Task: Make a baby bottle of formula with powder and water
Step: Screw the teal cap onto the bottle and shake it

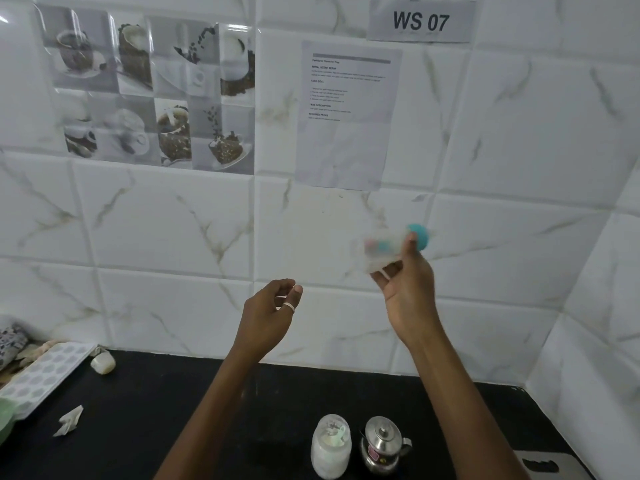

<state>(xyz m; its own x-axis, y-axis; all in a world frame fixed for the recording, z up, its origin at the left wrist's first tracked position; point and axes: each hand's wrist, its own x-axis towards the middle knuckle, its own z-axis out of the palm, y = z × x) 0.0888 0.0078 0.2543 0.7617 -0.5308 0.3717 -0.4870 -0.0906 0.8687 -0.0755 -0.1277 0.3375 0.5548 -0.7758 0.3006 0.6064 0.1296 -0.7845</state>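
Note:
My right hand (pixel 405 289) is raised in front of the tiled wall and grips a baby bottle (pixel 384 247). The bottle is clear with a teal cap, lies tilted almost sideways and is blurred by motion. My left hand (pixel 270 313) hovers to the left of it, fingers loosely curled, a ring on one finger, nothing in it. On the black counter (pixel 173 410) below stand a clear jar of white powder (pixel 330 446) and, right beside it, a small steel kettle with a lid (pixel 382 445).
A white ice tray (pixel 45 372) lies at the left edge, with a small pale lump (pixel 103 362) and a crumpled paper scrap (pixel 69 420) near it. A grey board (pixel 547 465) sits at the bottom right. A printed sheet (pixel 346 116) hangs on the wall.

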